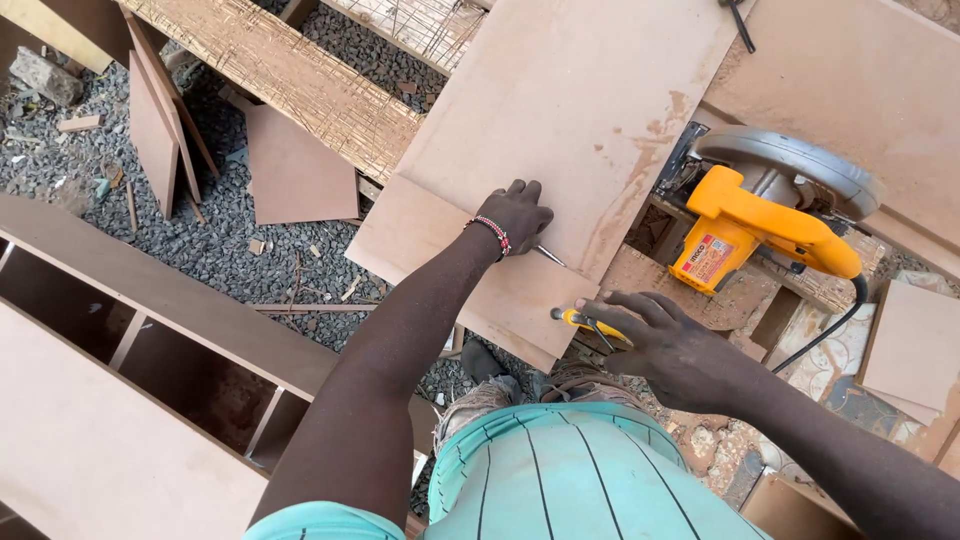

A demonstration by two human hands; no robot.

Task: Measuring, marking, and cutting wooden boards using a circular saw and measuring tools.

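We judge the main hazard here to be the board (560, 130) shifting — it overhangs the near edge of the bench, and only the left hand (515, 215) pins it, so a push from the side could slide or tip it. A second hazard is the circular saw (770, 215), yellow-bodied, resting at the right end of the bench just beside the board's right edge; its cable trails down past the right forearm, and a snag there could drag the tool. The left grip is closed — fingers curled knuckle-down on the board near its near edge, with a thin metal piece (550, 256) projecting from under the hand; we cannot tell what it is. The right hand (665, 345) is at the board's near right corner, fingers spread and half curled around a small yellow-and-black object (585, 322), held loosely rather than clamped. A long cabinet carcass (150, 290) lies on the gravel to the left, well apart.
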